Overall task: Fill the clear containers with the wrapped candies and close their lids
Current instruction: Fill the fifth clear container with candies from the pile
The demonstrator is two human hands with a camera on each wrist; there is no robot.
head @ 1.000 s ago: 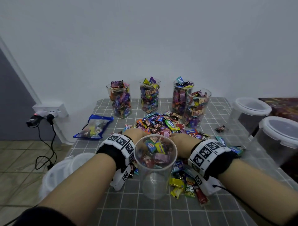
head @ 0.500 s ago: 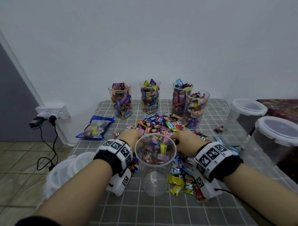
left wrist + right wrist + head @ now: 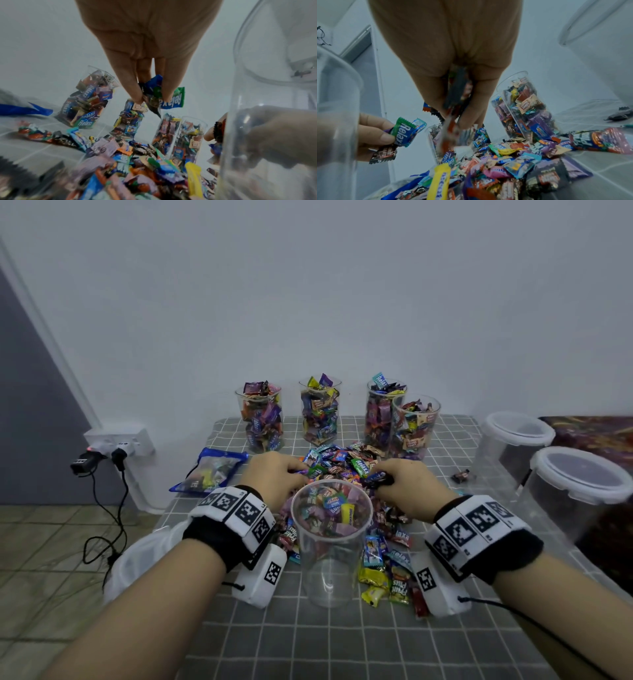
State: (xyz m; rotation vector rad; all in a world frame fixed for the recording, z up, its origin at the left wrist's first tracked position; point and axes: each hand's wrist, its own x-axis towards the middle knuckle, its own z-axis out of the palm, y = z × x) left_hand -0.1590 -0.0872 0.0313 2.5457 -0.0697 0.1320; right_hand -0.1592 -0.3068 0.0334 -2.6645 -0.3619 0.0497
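A clear cup [image 3: 330, 546] stands in front of me on the table with nothing in its lower part. Behind and around it spreads a pile of wrapped candies [image 3: 346, 465]. My left hand [image 3: 275, 477] is lifted just above the pile, left of the cup's rim, pinching several candies [image 3: 154, 93], among them a green and blue one [image 3: 404, 131]. My right hand [image 3: 404, 484] hovers right of the rim, gripping a small bunch of candies [image 3: 457, 94]. Several candy-filled cups [image 3: 262, 419] line the back.
Two lidded clear tubs [image 3: 579, 484] stand at the right edge. A blue bag [image 3: 210, 472] lies back left, and a translucent lid or bag [image 3: 137, 559] overhangs the left edge. One stray candy [image 3: 462, 475] lies at right. A wall socket with cables [image 3: 113, 446] is left.
Both hands have closed on candies in the pile and risen from it toward the cup's rim. The cup has not moved.
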